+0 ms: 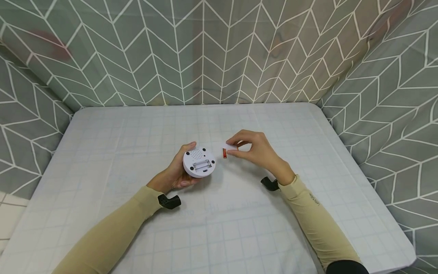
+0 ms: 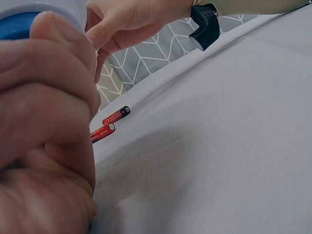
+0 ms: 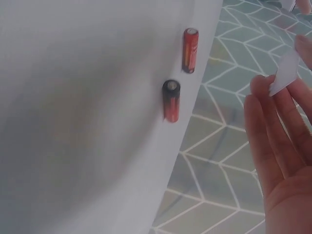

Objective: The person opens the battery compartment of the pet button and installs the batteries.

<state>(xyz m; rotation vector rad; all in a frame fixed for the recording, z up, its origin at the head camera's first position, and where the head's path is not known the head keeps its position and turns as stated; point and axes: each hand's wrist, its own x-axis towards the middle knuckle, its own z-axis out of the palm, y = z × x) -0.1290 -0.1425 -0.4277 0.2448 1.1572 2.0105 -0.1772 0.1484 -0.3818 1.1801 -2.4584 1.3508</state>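
White cover is pinched by right grip, round device clasped by left grip; batteries, if brushed, could be scattered.

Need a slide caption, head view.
Left hand holds a round white device, battery compartment exposed; right hand pinches a white piece near a red battery.

Across my three views I count: two hands, two sleeves, two black wrist units, two batteries, one round white device, four dark feet on it, one thin white piece, one table.
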